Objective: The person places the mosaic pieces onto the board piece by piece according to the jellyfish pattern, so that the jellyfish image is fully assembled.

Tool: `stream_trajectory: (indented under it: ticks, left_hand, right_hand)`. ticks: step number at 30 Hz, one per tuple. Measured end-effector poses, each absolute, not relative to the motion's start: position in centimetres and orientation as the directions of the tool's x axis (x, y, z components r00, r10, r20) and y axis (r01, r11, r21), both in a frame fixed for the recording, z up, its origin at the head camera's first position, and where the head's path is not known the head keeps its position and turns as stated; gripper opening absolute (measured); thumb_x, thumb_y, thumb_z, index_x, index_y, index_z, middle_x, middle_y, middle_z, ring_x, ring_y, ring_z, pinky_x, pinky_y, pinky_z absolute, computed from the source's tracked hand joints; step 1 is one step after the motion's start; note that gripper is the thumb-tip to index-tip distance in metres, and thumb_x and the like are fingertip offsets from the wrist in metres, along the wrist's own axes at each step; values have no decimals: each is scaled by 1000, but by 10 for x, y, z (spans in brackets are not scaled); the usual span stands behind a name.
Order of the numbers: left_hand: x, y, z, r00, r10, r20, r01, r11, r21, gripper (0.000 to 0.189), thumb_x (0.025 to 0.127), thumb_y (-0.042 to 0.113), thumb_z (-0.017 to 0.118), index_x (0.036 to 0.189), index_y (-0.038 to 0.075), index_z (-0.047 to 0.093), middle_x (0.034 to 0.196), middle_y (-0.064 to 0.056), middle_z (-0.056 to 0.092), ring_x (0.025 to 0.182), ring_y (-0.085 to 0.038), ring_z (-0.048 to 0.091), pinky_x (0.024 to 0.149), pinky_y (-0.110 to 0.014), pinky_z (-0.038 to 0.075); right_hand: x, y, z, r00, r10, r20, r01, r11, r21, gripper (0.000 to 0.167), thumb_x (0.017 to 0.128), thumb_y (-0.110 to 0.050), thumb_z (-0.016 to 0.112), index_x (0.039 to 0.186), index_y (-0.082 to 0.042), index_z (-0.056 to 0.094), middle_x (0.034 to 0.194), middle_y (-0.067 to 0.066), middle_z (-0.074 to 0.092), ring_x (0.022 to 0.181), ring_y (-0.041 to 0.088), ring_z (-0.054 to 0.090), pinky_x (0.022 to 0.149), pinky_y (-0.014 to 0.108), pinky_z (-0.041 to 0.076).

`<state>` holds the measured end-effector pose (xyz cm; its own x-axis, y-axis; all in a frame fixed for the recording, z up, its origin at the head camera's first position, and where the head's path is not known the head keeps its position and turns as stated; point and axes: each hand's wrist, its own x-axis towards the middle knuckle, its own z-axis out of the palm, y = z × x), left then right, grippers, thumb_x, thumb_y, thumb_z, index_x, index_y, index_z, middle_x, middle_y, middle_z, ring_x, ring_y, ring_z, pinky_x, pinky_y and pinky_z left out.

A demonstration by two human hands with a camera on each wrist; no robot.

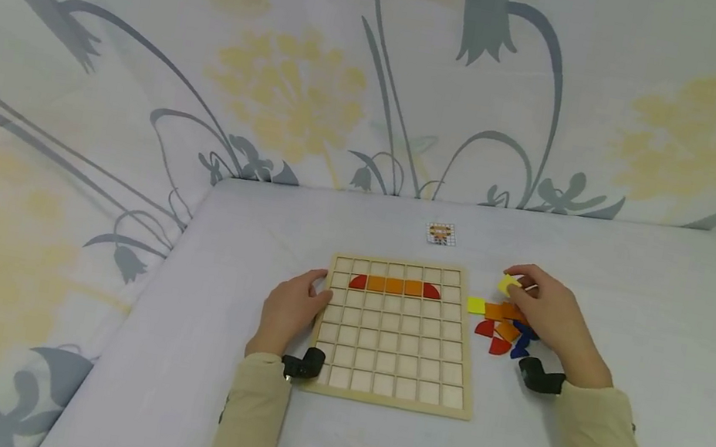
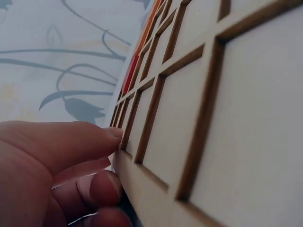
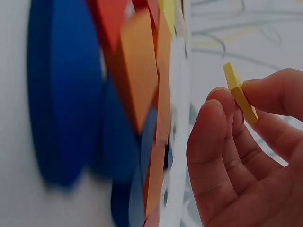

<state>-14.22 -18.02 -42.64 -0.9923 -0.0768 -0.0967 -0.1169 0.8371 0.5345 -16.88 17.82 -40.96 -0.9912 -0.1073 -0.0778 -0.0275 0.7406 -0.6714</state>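
Note:
A wooden grid board [image 1: 378, 399] lies flat on the white cloth, its second row holding orange squares [image 1: 394, 285] with a red quarter-round piece [image 1: 359, 281] at each end. My left hand [image 1: 290, 312] grips the board's left edge; in the left wrist view the thumb [image 2: 90, 142] lies on the frame and the other fingers curl below it. Above the loose pieces, my right hand [image 1: 548, 308] pinches a yellow square tile [image 3: 240, 93] between thumb and fingers. Under and beside that hand lie orange, red and blue pieces [image 1: 520, 346].
Another yellow square [image 1: 475, 305] lies against the board's right edge, beside the pile. Behind the board sits a small printed pattern card [image 1: 441, 234]. A flower-patterned cloth [image 1: 295, 88] rises behind and to the left of the white surface.

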Motion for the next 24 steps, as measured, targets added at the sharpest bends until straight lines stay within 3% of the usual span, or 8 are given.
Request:
stream_trajectory:
  ticks: [4, 11, 18, 24]
  left_hand:
    - [-145, -177, -423, -986, -84, -145, -146, 850, 506, 46, 86, 36, 54, 130, 21, 49, 70, 4, 55, 54, -13, 48, 47, -26, 37]
    - [-146, -179, -424, -989, -71, -133, -127, 867, 481, 46, 87, 34, 53, 131, 21, 48, 76, 3, 60, 60, -12, 50, 53, -26, 40]
    - [-143, -182, -425, -992, -60, -114, -108, 867, 486, 46, 88, 32, 52, 131, 18, 48, 68, 3, 57, 54, -12, 48, 49, -26, 38]
    - [-143, -180, -427, -993, -55, -105, -99, 866, 490, 46, 87, 34, 52, 131, 21, 48, 81, 2, 63, 61, -12, 51, 55, -27, 41]
  right_hand:
    - [-168, 156, -407, -984, -164, -68, -77, 740, -669, 32, 91, -23, 48, 120, -10, 48, 101, 11, 56, 76, 21, 55, 64, 33, 47]
    - [-166, 124, -403, -960, -280, -1, -209, 716, -667, 27, 90, -19, 50, 115, -11, 54, 103, 8, 57, 85, 20, 54, 64, 32, 46]
    - [-170, 99, -405, -932, -356, 60, -303, 680, -667, 26, 89, -15, 52, 113, -10, 59, 102, 8, 57, 80, 19, 55, 66, 34, 46]
    - [-175, 75, -403, -897, -436, 76, -386, 689, -613, 23, 87, -12, 55, 109, -9, 62, 94, 5, 58, 77, 18, 50, 70, 35, 43]
